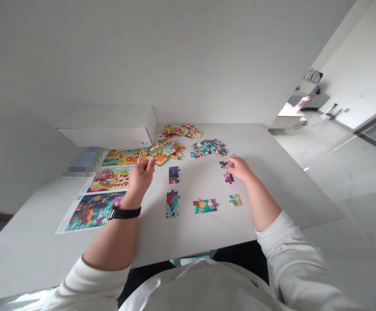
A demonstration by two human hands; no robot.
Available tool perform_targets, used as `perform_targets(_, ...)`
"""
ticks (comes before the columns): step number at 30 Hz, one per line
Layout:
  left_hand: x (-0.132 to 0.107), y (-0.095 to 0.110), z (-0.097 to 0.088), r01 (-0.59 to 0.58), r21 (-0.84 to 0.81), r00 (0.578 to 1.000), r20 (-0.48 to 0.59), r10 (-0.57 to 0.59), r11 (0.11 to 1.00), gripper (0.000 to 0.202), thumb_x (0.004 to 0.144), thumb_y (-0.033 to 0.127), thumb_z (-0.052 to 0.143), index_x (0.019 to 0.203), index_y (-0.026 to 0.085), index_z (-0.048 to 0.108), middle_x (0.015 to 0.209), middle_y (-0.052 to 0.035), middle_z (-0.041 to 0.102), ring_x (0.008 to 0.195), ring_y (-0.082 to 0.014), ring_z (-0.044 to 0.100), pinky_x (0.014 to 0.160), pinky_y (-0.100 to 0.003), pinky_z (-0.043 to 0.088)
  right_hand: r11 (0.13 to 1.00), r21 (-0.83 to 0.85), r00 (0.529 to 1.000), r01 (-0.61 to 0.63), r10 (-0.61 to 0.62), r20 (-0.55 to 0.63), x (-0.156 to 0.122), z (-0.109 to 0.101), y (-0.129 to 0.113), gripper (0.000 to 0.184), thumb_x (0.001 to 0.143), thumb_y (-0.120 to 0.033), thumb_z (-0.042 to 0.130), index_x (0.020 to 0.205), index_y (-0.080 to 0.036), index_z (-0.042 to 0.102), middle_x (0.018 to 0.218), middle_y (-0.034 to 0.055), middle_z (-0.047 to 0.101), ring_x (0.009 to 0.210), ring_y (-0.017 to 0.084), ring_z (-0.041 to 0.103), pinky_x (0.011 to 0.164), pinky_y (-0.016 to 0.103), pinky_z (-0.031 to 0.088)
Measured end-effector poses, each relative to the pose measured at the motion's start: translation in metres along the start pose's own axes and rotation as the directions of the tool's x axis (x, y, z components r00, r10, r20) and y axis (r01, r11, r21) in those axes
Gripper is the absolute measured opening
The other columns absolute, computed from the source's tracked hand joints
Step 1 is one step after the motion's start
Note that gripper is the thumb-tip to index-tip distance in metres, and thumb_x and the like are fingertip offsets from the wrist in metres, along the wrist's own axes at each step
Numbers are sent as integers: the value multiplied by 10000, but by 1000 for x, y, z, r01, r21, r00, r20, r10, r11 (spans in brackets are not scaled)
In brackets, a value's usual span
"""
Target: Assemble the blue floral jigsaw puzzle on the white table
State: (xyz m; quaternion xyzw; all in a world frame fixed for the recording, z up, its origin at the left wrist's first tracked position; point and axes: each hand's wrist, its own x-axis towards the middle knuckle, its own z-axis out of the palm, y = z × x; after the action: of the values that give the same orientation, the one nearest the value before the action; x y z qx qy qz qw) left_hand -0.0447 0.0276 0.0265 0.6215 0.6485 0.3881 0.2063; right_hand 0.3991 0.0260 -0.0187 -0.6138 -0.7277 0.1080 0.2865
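Note:
My right hand (238, 167) pinches a dark teal puzzle piece (222, 164) at the right, just above a purple puzzle piece (228, 178). An orange and teal puzzle piece (235, 200) lies nearer me. My left hand (141, 176) is closed beside the printed picture sheet (86, 189), thumb up; whatever its fingers hold, if anything, is hidden. Between the hands lie a dark blue puzzle section (174, 175), a red and teal section (172, 204) and a joined strip (205, 206) with a yellow plant. A teal puzzle pile (209, 147) is beyond the right hand.
A yellow-orange puzzle pile (163, 151) and a red-green pile (179, 131) lie farther back. A white box (106, 129) stands against the wall at the back left. A blurred-out item (83, 162) lies before it. The white table's (281, 185) right edge borders the floor.

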Motion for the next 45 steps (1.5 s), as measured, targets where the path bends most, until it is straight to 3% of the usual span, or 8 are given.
perform_targets(4, 2, -20, 4, 73, 95, 997, 30, -77, 993, 501, 1064, 548, 411, 715, 228, 574, 604, -26, 578, 644, -201, 565, 607, -288, 338, 993, 71, 991, -99, 105, -83, -1, 2, -1, 281, 902, -214, 671, 1157, -233, 788, 1188, 92, 804, 934, 224, 748, 980, 408, 598)
perform_targets(11, -13, -9, 26, -94, 104, 980, 186, 74, 990, 356, 1040, 518, 457, 870, 251, 622, 739, -47, 668, 720, -232, 604, 676, -303, 366, 889, 327, 909, -321, 385, -157, 32, -5, 11, 359, 893, -329, 661, 1219, -209, 752, 1120, 83, 832, 963, 211, 770, 919, 352, 612)
perform_targets(16, -8, -10, 27, -102, 55, 980, 179, 91, 993, 333, 1036, 498, 465, 829, 260, 574, 727, -34, 647, 699, -224, 585, 685, -304, 367, 843, 191, 843, -503, 527, -107, 82, -14, 21, 386, 873, -322, 712, 1230, -194, 784, 1221, 122, 833, 892, 224, 795, 830, 329, 615)
perform_targets(21, -3, -13, 28, -91, 35, 982, 171, 84, 995, 333, 1039, 478, 468, 806, 260, 562, 719, -26, 643, 682, -216, 574, 689, -303, 365, 865, -111, 872, -488, 482, -79, 126, -3, 18, 321, 922, -263, 708, 1208, -192, 833, 1269, 124, 836, 1170, 251, 784, 996, 300, 553)
perform_targets(24, -2, -15, 29, -71, 43, 981, 183, 62, 997, 328, 1041, 485, 460, 833, 263, 581, 731, -30, 650, 704, -224, 589, 686, -301, 365, 866, -227, 891, -445, 454, -15, 141, 9, 14, 303, 942, -294, 732, 1204, -202, 852, 1251, 126, 842, 1183, 266, 783, 981, 304, 549)
perform_targets(33, -1, -14, 30, -50, 45, 978, 206, 40, 998, 331, 1056, 479, 450, 863, 265, 613, 746, -36, 682, 725, -235, 632, 686, -309, 389, 878, -287, 915, -383, 404, 14, 149, 13, 12, 197, 925, -289, 769, 1083, -221, 865, 1184, 103, 854, 1094, 253, 785, 934, 313, 557)
perform_targets(39, 0, -13, 28, -51, 42, 976, 216, 41, 998, 365, 1058, 501, 420, 889, 260, 636, 771, -41, 699, 767, -239, 653, 715, -309, 418, 916, -106, 922, -387, 383, -63, 144, 9, 11, 111, 821, -298, 824, 890, -214, 801, 1025, 76, 853, 967, 248, 776, 902, 332, 571)
perform_targets(45, 4, -17, 31, -33, 18, 977, 211, 28, 999, 394, 1045, 518, 423, 1022, 240, 700, 798, -40, 725, 765, -227, 663, 720, -300, 428, 871, 317, 892, -374, 431, -134, 115, -10, -8, 262, 787, -414, 836, 884, -208, 706, 980, 74, 820, 942, 221, 748, 892, 331, 570)
